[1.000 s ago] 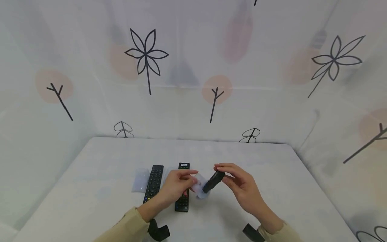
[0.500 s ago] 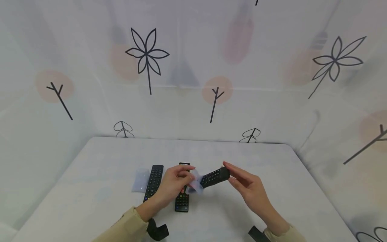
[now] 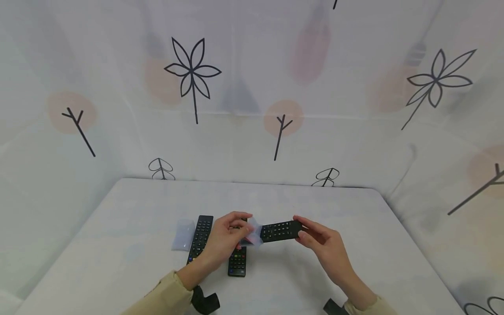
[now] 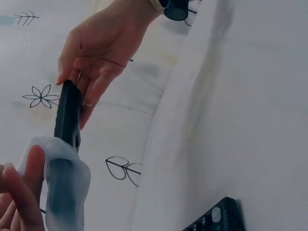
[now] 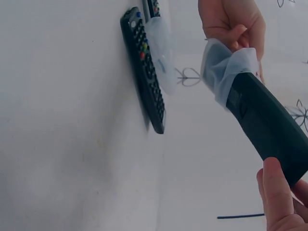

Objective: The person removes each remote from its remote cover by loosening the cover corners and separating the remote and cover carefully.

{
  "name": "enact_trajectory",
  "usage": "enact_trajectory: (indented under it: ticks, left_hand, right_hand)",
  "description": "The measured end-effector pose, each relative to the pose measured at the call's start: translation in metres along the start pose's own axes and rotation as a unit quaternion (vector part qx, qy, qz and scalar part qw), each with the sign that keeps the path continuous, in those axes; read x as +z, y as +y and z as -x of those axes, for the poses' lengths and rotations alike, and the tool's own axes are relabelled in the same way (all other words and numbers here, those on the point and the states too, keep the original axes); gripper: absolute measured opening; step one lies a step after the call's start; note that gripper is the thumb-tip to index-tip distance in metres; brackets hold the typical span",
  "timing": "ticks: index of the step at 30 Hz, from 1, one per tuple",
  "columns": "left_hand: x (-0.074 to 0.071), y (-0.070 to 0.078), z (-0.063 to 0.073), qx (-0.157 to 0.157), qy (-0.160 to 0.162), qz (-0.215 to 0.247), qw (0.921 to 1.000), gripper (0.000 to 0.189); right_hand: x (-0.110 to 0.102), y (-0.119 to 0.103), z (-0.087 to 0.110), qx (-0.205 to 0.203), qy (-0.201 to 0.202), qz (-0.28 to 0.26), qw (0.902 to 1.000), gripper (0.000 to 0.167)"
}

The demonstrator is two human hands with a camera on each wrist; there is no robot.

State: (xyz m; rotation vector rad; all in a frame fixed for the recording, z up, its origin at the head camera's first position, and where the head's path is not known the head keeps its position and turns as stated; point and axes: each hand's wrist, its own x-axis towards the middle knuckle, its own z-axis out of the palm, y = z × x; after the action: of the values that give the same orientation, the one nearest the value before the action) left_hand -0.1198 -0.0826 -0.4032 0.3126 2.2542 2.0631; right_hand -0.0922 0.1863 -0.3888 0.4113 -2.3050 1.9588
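Note:
A black remote control [image 3: 281, 231] is held nearly level above the table, keys facing the head camera. My right hand [image 3: 327, 247] pinches its right end between thumb and fingers. A translucent plastic sleeve [image 3: 256, 233] wraps the other end, and my left hand [image 3: 224, 238] pinches this sleeve. Through the sleeve [image 4: 67, 192] in the left wrist view, the dark remote shows inside. From the right wrist view, the remote's smooth back [image 5: 269, 125] is visible, with the bunched sleeve opening [image 5: 224, 72] around it. My left hand partly hides a second remote [image 3: 237, 264] lying below.
Left of that lies another black remote [image 3: 201, 234] on the white table [image 3: 149, 280]. Beside it is a flat clear sleeve [image 3: 183, 235]. Between the lying remotes, a further sleeve [image 5: 162, 55] appears in the right wrist view. A patterned cloth [image 3: 232, 144] hangs behind the table.
My right hand has moved right, swinging the remote from a steep slant to nearly level, so its keys now show. My left hand and the sleeve have shifted slightly left.

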Motion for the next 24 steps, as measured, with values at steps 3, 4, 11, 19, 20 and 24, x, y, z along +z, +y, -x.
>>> enact_trajectory:
  ticks: [3,4,11,19,20,24]
  left_hand:
    - [0.0,0.0,0.0,0.007,-0.001,0.004,1.0,0.029]
    - [0.0001,0.0,0.0,0.009,-0.002,0.005,0.9999,0.029]
    - [0.0003,-0.0004,0.0011,0.026,-0.009,0.007,0.9996,0.029]
    - [-0.0003,-0.0013,0.004,0.049,-0.03,-0.003,0.9983,0.028]
    - [-0.0003,-0.0015,0.0044,0.053,-0.033,-0.006,0.998,0.028]
    - [0.0,-0.0029,0.0055,0.069,-0.041,-0.013,0.9967,0.027]
  right_hand:
    - [-0.0004,0.001,-0.0004,0.018,-0.001,-0.005,0.9998,0.044]
    - [-0.0005,0.0013,-0.0003,0.025,-0.003,-0.004,0.9997,0.044]
    - [0.0006,0.003,-0.0014,0.09,-0.013,0.019,0.9957,0.048]
    - [0.0012,0.0041,-0.0069,0.152,-0.026,0.006,0.988,0.041]
    - [0.0007,0.0046,-0.0076,0.158,-0.03,0.005,0.987,0.04]
    - [-0.002,0.0076,-0.0091,0.177,-0.061,-0.008,0.9824,0.041]
